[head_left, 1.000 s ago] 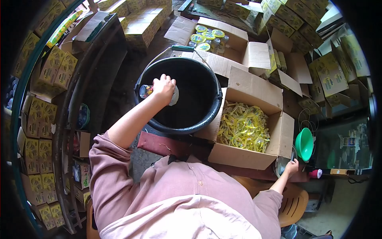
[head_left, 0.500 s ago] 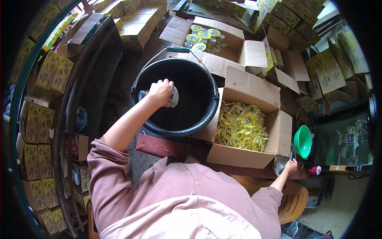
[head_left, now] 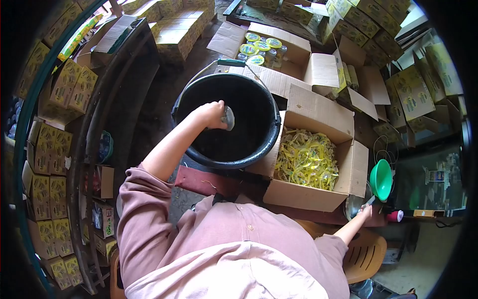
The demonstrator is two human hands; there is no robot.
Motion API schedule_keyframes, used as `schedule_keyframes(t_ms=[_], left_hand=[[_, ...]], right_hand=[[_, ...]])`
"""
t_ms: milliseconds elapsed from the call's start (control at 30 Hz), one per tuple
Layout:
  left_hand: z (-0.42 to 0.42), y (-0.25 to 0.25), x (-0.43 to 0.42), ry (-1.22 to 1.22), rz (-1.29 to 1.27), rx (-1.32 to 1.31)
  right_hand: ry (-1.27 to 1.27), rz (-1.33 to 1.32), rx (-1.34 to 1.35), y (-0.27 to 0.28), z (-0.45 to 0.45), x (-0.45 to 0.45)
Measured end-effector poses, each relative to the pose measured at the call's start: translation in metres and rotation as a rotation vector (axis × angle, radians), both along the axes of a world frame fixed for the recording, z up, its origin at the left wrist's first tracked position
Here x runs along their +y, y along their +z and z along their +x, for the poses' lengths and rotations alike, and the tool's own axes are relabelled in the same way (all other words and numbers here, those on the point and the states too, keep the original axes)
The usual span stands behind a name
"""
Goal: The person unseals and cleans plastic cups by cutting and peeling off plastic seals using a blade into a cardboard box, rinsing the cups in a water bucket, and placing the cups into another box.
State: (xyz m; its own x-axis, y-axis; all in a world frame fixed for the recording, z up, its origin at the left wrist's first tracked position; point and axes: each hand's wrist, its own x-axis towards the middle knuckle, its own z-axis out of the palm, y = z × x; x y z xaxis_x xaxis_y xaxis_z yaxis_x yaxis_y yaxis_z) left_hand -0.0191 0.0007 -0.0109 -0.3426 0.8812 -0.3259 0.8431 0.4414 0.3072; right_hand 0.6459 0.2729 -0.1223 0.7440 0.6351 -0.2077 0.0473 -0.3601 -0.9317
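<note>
Over the mouth of a large black bucket (head_left: 226,162), my left hand (head_left: 213,114) is closed round a small clear container (head_left: 229,118). The fingers cover much of it, and only its rounded end shows past them. My right hand (head_left: 366,212), far off to the right, has its fingers wrapped on a thin handle (head_left: 370,200). That handle reaches over a metal pot (head_left: 352,207), and its lower part is hidden. Close beyond the hand is a green plastic bowl (head_left: 380,180).
An open carton (head_left: 308,200) of yellow wrappers (head_left: 307,159) stands right of the bucket. Behind it, another carton (head_left: 294,47) holds several yellow-lidded cups (head_left: 261,46). Printed boxes (head_left: 50,149) line the left shelves. An orange chair (head_left: 366,254) is at lower right.
My left hand has shifted slightly right with the clear container, now turned so less of it shows. My right hand stays near the pot, its handle now more upright. The view has shifted slightly.
</note>
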Motion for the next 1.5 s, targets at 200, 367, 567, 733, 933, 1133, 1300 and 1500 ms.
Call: schedule_keyframes(t_ms=[200,367,567,733,933,1133,1300,1500], left_hand=[[0.005,0.014,-0.01,0.174,0.318,-0.522],[0.037,0.026,-0.03,0.329,0.613,-1.105],[0.057,0.012,-0.034,0.163,1.056,-0.641],[0.064,0.019,-0.043,0.227,1.003,-0.543],[0.069,0.036,-0.052,0.222,1.065,-0.425],[0.073,0.038,-0.051,0.229,1.113,-0.268],[0.08,0.042,-0.045,0.241,1.153,-0.197],[0.083,0.037,-0.041,0.263,1.174,-0.108]], right_hand=[[0.533,0.56,0.891,0.052,-0.095,-0.012],[0.968,0.386,1.031,0.118,-0.297,-0.092],[1.618,0.482,0.411,0.159,-0.432,-0.163],[1.657,1.23,-0.58,0.184,-0.459,-0.169],[1.63,1.46,-0.908,0.187,-0.464,-0.164],[1.652,1.472,-0.98,0.187,-0.465,-0.166],[1.68,1.483,-0.975,0.188,-0.464,-0.167],[1.681,1.537,-0.964,0.185,-0.46,-0.166]])
